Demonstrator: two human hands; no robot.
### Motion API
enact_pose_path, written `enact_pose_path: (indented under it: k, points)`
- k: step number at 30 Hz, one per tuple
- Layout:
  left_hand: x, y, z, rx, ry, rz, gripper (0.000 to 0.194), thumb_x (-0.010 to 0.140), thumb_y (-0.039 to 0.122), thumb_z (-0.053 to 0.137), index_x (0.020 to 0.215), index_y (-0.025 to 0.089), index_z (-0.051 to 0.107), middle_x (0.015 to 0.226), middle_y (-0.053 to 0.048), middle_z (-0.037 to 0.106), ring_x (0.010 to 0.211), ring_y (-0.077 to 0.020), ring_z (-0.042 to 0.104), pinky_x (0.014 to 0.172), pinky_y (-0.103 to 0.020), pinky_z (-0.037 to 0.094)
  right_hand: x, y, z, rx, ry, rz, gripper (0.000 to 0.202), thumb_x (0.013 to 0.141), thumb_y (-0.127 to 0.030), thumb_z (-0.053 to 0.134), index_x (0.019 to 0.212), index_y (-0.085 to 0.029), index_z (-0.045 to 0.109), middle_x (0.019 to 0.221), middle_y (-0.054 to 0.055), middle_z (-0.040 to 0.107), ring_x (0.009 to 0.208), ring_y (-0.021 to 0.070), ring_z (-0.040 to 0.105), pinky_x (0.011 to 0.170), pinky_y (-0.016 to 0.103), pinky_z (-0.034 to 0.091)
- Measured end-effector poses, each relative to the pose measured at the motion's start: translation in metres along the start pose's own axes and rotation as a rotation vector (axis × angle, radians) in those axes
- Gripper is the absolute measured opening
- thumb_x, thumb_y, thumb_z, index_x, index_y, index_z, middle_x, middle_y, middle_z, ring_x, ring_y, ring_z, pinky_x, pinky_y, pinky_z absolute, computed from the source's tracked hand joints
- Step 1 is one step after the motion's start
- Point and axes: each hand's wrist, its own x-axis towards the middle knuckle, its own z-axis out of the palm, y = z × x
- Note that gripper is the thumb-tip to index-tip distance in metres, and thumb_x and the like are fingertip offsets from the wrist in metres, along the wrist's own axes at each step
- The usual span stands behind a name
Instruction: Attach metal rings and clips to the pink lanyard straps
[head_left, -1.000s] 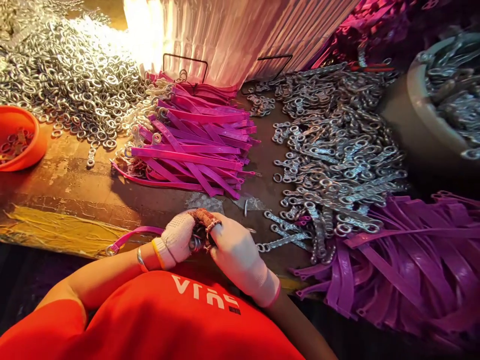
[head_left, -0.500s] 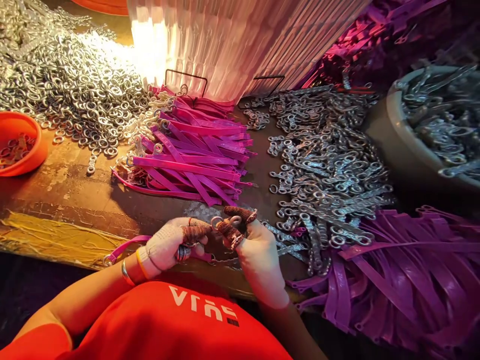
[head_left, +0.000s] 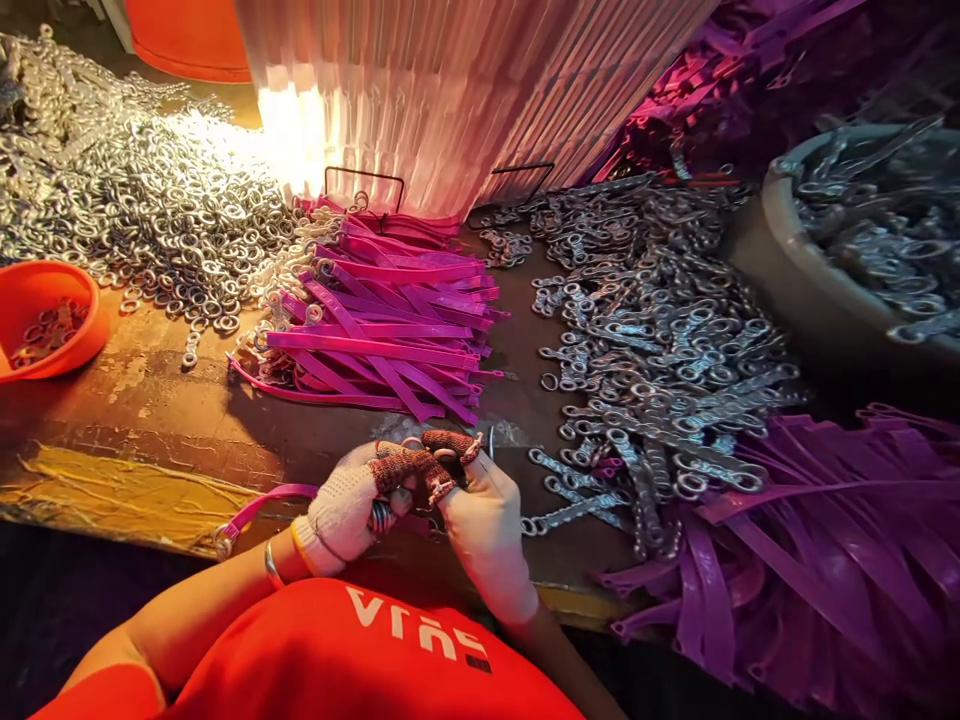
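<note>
My left hand (head_left: 349, 505), in a white knit glove with brown finger covers, is closed. A pink strap (head_left: 270, 497) passes under it, with a metal ring (head_left: 223, 542) at the strap's left end. Several metal rings (head_left: 382, 516) are bunched in the curled fingers of this hand. My right hand (head_left: 484, 510), also gloved with brown covers on thumb and forefinger, pinches a metal ring (head_left: 447, 455). The fingertips of both hands meet above the table's near edge. Exactly how the pieces between them join is hidden by the fingers.
Ahead lies a pile of pink straps (head_left: 375, 335) with chains. Loose chain links (head_left: 187, 240) heap at left by an orange bowl (head_left: 94, 335). At right are twisted metal links (head_left: 645, 330), a grey bucket (head_left: 787, 240) and purple straps (head_left: 817, 560). A corrugated translucent sheet (head_left: 450, 100) stands behind.
My right hand has moved left and pressed in closer to my left hand, its fingers now overlapping the left fingertips. The view has shifted slightly.
</note>
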Motion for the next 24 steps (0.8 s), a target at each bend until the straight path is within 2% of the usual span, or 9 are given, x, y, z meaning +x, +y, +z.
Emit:
enact_pose_path:
  k: [2,5,7,9,12,15,18,21,24]
  points:
    - [-0.002,0.006,-0.002,0.127,0.013,0.026,0.034,0.084,0.048,0.066,0.076,0.017,0.055,0.056,0.005,0.047,0.045,-0.006,0.038,0.044,-0.019,0.027,0.0,0.003,-0.006,-0.171,-0.041,-0.168,0.039,0.079,-0.011,0.052,0.114,-0.022,0.065,0.101,0.006,0.071,0.091,0.0204,0.067,0.081,0.035,0.057]
    - [-0.006,0.021,-0.008,0.569,0.005,0.133,0.035,0.088,0.049,0.06,0.074,0.017,0.056,0.056,0.002,0.053,0.05,-0.0093,0.044,0.05,-0.022,0.032,0.004,0.001,-0.017,-0.416,-0.109,-0.394,0.06,0.071,-0.001,0.045,0.127,-0.019,0.06,0.118,0.012,0.064,0.11,0.0236,0.061,0.094,0.039,0.053]
    - [-0.006,0.03,-0.013,0.867,-0.054,0.229,0.029,0.089,0.043,0.059,0.076,0.016,0.061,0.067,-0.001,0.062,0.061,-0.0119,0.051,0.058,-0.023,0.036,0.01,-0.004,-0.021,-0.515,-0.21,-0.482,0.059,0.07,0.0,0.045,0.124,-0.017,0.061,0.122,0.015,0.061,0.114,0.0257,0.059,0.096,0.041,0.052]
    - [-0.004,0.034,-0.016,1.053,-0.113,0.289,0.022,0.089,0.035,0.058,0.081,0.016,0.065,0.079,-0.003,0.067,0.071,-0.0147,0.056,0.065,-0.024,0.039,0.017,-0.008,-0.023,-0.551,-0.339,-0.514,0.047,0.071,0.0,0.046,0.11,-0.017,0.066,0.113,0.013,0.065,0.105,0.0245,0.062,0.092,0.039,0.053]
    - [-0.001,0.033,-0.019,1.126,-0.128,0.3,0.021,0.091,0.035,0.054,0.09,0.018,0.067,0.089,-0.004,0.071,0.079,-0.0176,0.061,0.07,-0.025,0.041,0.025,-0.008,-0.026,-0.518,-0.453,-0.451,0.028,0.076,-0.001,0.047,0.085,-0.02,0.067,0.088,0.006,0.067,0.081,0.0182,0.064,0.075,0.029,0.054]
    - [0.0,0.031,-0.021,1.15,-0.106,0.302,0.024,0.092,0.038,0.052,0.092,0.019,0.067,0.091,-0.005,0.072,0.081,-0.0181,0.062,0.071,-0.025,0.042,0.025,-0.007,-0.028,-0.555,-0.469,-0.434,0.029,0.078,-0.002,0.047,0.09,-0.02,0.067,0.092,0.005,0.069,0.08,0.0172,0.064,0.073,0.028,0.053]
    - [-0.001,0.031,-0.022,1.243,-0.107,0.301,0.012,0.088,0.027,0.054,0.086,0.019,0.063,0.084,-0.005,0.069,0.073,-0.0171,0.059,0.066,-0.025,0.039,0.021,-0.013,-0.028,-0.767,-0.544,-0.486,0.034,0.074,0.001,0.048,0.096,-0.017,0.067,0.101,0.01,0.068,0.084,0.0199,0.064,0.075,0.03,0.051]
    - [-0.003,0.034,-0.019,1.376,-0.095,0.285,0.003,0.08,0.019,0.056,0.08,0.02,0.059,0.077,-0.004,0.065,0.066,-0.0163,0.054,0.061,-0.026,0.033,0.02,-0.026,-0.03,-0.994,-0.619,-0.494,0.017,0.075,-0.006,0.054,0.082,-0.016,0.066,0.085,0.011,0.068,0.07,0.0206,0.062,0.063,0.031,0.044]
    - [-0.004,0.04,-0.013,1.454,-0.091,0.267,0.006,0.078,0.018,0.057,0.073,0.02,0.054,0.07,-0.002,0.06,0.06,-0.0145,0.047,0.056,-0.026,0.027,0.021,-0.035,-0.035,-1.042,-0.704,-0.55,0.002,0.074,-0.019,0.064,0.072,-0.018,0.064,0.072,0.007,0.065,0.059,0.0178,0.056,0.055,0.03,0.033]
